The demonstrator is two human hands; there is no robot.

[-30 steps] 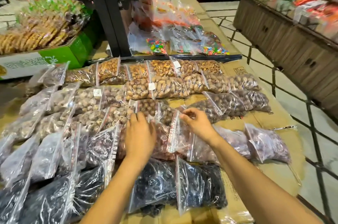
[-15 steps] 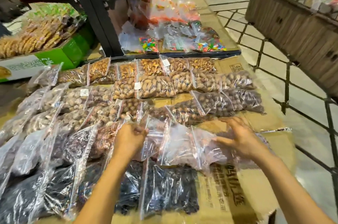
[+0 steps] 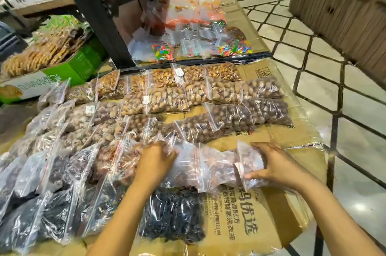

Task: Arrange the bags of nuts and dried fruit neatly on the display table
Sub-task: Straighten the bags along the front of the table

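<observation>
The right hand [image 3: 273,164] has moved to the end bag [image 3: 249,157].
Its fingers curl round it; the left hand [image 3: 155,160] grips another bag [image 3: 188,158]; the row spreads.

A small bag of nuts [image 3: 248,157] is being held at the right end of the near row by the right hand [image 3: 277,166], thumb near, fingers far. The neighbouring bag [image 3: 188,164] is being gripped by the left hand [image 3: 155,159]. Both are being supported by cardboard [image 3: 250,224], behind dark dried fruit [image 3: 173,214].
</observation>
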